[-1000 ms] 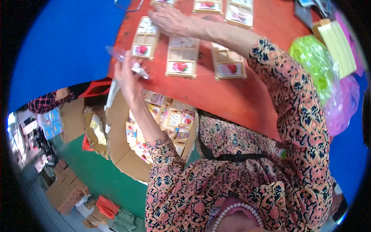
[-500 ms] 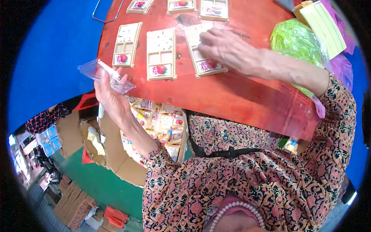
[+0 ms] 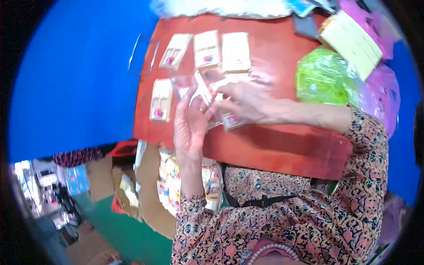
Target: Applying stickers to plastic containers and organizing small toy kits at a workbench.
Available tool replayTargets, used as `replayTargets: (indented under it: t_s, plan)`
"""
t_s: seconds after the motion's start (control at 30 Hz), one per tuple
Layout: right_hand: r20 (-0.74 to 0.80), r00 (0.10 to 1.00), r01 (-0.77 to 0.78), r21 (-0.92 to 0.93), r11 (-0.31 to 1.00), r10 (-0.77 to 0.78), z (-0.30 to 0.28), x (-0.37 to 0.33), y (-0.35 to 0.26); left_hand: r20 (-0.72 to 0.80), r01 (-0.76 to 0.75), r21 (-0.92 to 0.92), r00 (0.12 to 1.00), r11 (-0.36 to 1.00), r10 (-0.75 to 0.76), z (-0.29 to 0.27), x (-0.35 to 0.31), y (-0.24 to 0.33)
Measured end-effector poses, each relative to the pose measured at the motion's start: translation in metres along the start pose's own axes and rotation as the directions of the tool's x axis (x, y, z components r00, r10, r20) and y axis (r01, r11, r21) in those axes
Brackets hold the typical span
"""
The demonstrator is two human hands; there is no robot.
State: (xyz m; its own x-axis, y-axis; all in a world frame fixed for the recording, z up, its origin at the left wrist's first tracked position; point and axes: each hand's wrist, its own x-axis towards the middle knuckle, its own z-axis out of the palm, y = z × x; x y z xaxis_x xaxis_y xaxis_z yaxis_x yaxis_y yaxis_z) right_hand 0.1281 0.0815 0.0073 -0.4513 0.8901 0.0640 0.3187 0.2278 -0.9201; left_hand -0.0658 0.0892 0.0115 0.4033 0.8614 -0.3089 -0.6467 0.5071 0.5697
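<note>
My left hand (image 3: 191,126), palm up, holds a clear plastic zip bag (image 3: 180,83) with a white strip along its mouth. Reaching in from the right, my right hand (image 3: 247,104) has its fingers drawn together at that strip; anything between them is too blurred to make out. Under my hands lies a shallow wooden compartment box (image 3: 234,122) with a red strawberry picture, mostly covered. A similar box (image 3: 160,100) lies to the left. Farther back are three more: a left box (image 3: 175,51), a middle box (image 3: 206,49) and a right box (image 3: 236,52).
The red tabletop (image 3: 269,154) has a green plastic bag (image 3: 324,77) and a pale yellow lined card stack (image 3: 353,44) at the right. A wire handle (image 3: 143,55) stands at the left edge. Below the table, a cardboard carton (image 3: 148,185) holds many filled boxes (image 3: 170,176).
My left hand has carried the zip bag rightward to meet my right hand, which has come away from the right-hand box. The view has shifted, showing more of the table's far side.
</note>
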Motion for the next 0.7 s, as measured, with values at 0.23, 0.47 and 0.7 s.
replayTargets:
  t_s: [0.23, 0.47, 0.7]
  plan:
    - [-0.372, 0.914, 0.139, -0.082, 0.987, -0.160, -0.003, -0.024, -0.031, -0.114, -0.044, 0.271, 0.990, 0.962, 0.077, 0.045, 0.027, -0.028]
    - [-0.294, 0.945, 0.092, -0.176, 0.980, -0.141, -0.017, -0.053, -0.011, -0.114, -0.077, 0.353, 0.986, 0.932, 0.125, 0.064, 0.042, -0.053]
    - [-0.470, 0.880, -0.117, -0.351, 0.929, -0.066, -0.095, -0.055, -0.015, 0.052, -0.061, 0.405, 0.998, 0.912, 0.044, 0.081, 0.053, -0.058]
